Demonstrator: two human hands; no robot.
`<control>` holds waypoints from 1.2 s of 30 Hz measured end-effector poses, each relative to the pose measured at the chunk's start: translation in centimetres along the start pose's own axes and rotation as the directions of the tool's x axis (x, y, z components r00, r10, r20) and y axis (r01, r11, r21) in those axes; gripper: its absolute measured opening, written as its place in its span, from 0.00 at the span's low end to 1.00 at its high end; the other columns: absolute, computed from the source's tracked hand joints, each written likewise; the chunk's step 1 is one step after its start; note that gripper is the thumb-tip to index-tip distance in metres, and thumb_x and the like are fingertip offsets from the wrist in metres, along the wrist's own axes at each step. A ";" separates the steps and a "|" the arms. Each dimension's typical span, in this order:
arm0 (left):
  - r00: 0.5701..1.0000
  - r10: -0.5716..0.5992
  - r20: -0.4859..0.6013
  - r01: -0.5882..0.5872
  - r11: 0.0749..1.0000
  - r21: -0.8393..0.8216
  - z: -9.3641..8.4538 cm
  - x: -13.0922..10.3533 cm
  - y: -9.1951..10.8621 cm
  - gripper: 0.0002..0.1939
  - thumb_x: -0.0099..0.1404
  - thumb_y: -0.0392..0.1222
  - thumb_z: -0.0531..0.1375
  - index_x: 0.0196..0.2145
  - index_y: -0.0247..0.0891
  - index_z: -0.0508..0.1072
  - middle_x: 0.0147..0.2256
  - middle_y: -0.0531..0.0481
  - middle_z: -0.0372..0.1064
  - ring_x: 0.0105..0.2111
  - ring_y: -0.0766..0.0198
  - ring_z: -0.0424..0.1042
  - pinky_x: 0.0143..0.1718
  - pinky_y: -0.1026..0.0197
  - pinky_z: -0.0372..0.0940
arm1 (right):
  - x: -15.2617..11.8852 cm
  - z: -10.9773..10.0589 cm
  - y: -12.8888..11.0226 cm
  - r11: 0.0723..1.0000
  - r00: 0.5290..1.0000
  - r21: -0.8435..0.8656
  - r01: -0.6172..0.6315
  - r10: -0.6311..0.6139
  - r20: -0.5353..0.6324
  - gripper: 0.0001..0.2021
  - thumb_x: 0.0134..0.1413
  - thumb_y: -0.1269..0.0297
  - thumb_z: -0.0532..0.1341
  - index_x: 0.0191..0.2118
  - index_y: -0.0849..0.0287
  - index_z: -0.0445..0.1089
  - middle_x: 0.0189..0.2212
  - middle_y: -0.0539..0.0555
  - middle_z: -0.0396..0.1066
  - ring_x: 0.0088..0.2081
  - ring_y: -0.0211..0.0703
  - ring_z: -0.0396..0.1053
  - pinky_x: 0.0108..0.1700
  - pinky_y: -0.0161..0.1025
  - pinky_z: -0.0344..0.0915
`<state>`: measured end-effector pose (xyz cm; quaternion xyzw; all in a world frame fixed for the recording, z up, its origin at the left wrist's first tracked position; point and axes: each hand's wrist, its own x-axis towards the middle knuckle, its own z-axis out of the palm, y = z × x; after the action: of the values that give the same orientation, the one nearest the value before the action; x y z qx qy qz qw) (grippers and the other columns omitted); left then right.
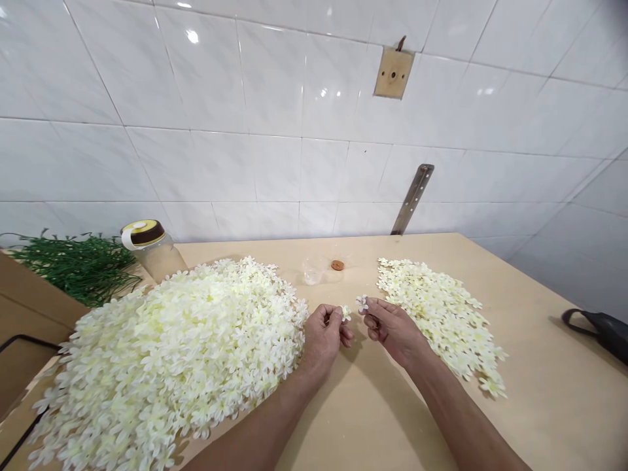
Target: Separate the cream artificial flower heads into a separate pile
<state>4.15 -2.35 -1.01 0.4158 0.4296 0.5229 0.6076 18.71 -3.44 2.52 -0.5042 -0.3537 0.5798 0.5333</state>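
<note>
My left hand (328,330) pinches a small white-and-yellow artificial flower (346,313) between thumb and fingers. Just to its right, my right hand (390,327) is closed on another small flower (362,303), which looks whiter and slightly greyish. The two flowers are close together but apart, above the table (363,418). To the left of my left hand spreads a big heap of loose cream-white flowers (196,340). A smaller, flatter spread of similar flowers (441,314) lies beyond and to the right of my right hand.
Behind the hands lie a clear plastic piece (312,271) and a small brown disc (337,265). A bottle with a brown-and-yellow lid (147,239), green artificial stems (78,261) and a cardboard box (34,314) stand left. A black strapped object (601,330) lies right; a tiled wall (275,163) rises behind.
</note>
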 end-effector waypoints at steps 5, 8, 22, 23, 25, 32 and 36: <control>1.000 -0.002 0.016 0.002 0.999 0.046 0.1 0.1 -0.1 0.15 0.62 0.52 0.59 0.28 0.37 0.67 0.17 0.53 0.67 0.14 0.68 0.64 0.18 0.65 0.60 | 0.3 0.6 -0.6 0.956 0.980 -0.243 0.164 -0.186 -0.073 0.19 0.45 0.48 0.69 0.30 0.61 0.74 0.20 0.48 0.64 0.19 0.32 0.58 0.20 0.32 0.59; 0.999 0.015 0.043 -0.016 1.000 0.018 0.0 -0.1 0.3 0.17 0.62 0.53 0.60 0.27 0.37 0.66 0.18 0.53 0.67 0.15 0.68 0.65 0.19 0.65 0.61 | -0.5 2.8 -2.0 0.848 0.960 -0.455 0.271 -0.275 0.060 0.19 0.49 0.52 0.66 0.43 0.59 0.76 0.23 0.49 0.69 0.19 0.36 0.65 0.22 0.35 0.65; 0.998 -0.039 -0.058 0.032 0.993 -0.115 -0.1 0.7 0.0 0.16 0.61 0.52 0.60 0.27 0.35 0.68 0.16 0.52 0.67 0.14 0.68 0.64 0.18 0.65 0.61 | 1.0 1.5 0.5 0.423 0.819 -0.758 0.496 -0.517 0.248 0.10 0.55 0.56 0.64 0.38 0.54 0.78 0.35 0.54 0.76 0.32 0.41 0.72 0.33 0.36 0.69; 0.998 -0.043 -0.050 0.037 0.991 -0.128 -0.1 0.7 0.1 0.16 0.61 0.52 0.60 0.27 0.35 0.68 0.16 0.52 0.67 0.14 0.68 0.64 0.18 0.65 0.61 | 1.1 1.5 0.6 0.433 0.827 -0.754 0.493 -0.502 0.253 0.10 0.55 0.56 0.64 0.38 0.54 0.78 0.35 0.54 0.76 0.32 0.42 0.73 0.33 0.36 0.69; 0.998 -0.056 -0.030 0.051 0.987 -0.155 -0.1 0.6 0.3 0.16 0.61 0.52 0.59 0.28 0.34 0.69 0.16 0.51 0.68 0.15 0.68 0.64 0.18 0.65 0.62 | 1.1 1.7 0.6 0.460 0.844 -0.750 0.475 -0.479 0.240 0.09 0.55 0.56 0.64 0.37 0.53 0.79 0.34 0.53 0.77 0.33 0.43 0.74 0.34 0.37 0.69; 0.997 -0.078 0.003 0.077 0.976 -0.203 0.0 0.3 0.7 0.16 0.58 0.52 0.63 0.27 0.34 0.70 0.17 0.50 0.68 0.16 0.68 0.65 0.19 0.65 0.62 | 0.7 2.1 0.1 0.605 0.926 -0.737 0.302 -0.370 0.076 0.12 0.52 0.53 0.64 0.31 0.54 0.80 0.29 0.53 0.78 0.29 0.44 0.74 0.30 0.37 0.69; 0.996 -0.080 0.026 0.084 0.973 -0.217 0.0 0.2 0.5 0.17 0.56 0.53 0.64 0.27 0.33 0.71 0.19 0.50 0.69 0.17 0.68 0.66 0.19 0.66 0.61 | 0.8 2.0 -0.2 0.707 0.960 -0.668 0.230 -0.278 0.036 0.13 0.50 0.52 0.65 0.29 0.57 0.77 0.25 0.53 0.77 0.25 0.42 0.72 0.26 0.35 0.68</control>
<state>4.00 -2.05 -0.53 0.3332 0.3813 0.5376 0.6742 16.86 -2.38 3.02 -0.6269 -0.5848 0.3188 0.4041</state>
